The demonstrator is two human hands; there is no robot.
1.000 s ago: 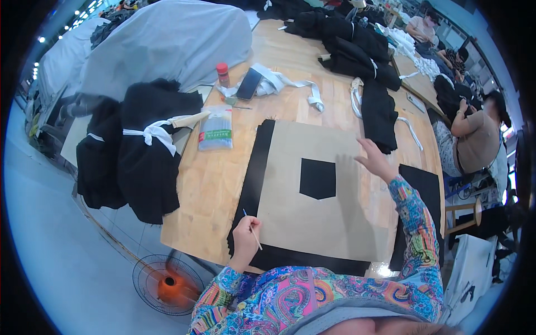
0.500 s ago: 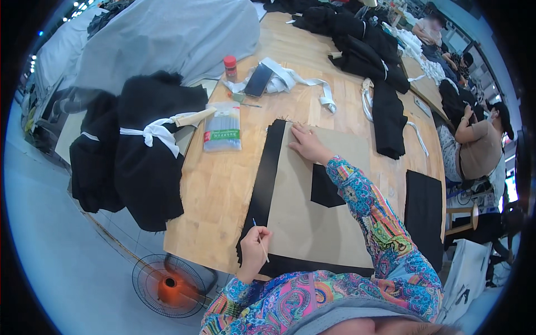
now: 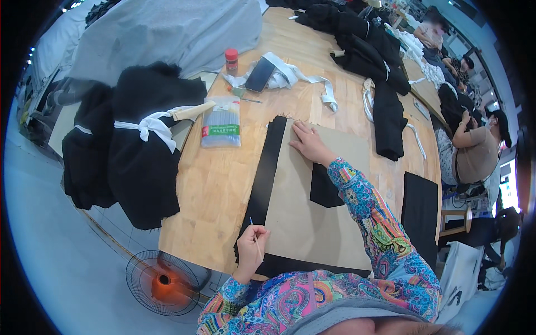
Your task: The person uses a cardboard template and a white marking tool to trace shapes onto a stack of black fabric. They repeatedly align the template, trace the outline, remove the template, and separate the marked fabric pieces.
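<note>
Left hand was pinched around a slim pen at the tan sheet's lower left edge. Right hand lay flat near the top of the tan sheet, fingers extended, gripping nothing. The sheet rested on black cloth on the wooden table. Containers: a clear plastic packet, left of the cloth, held slender pale sticks in a row; beyond it, a red-capped jar stood upright, contents indeterminable.
</note>
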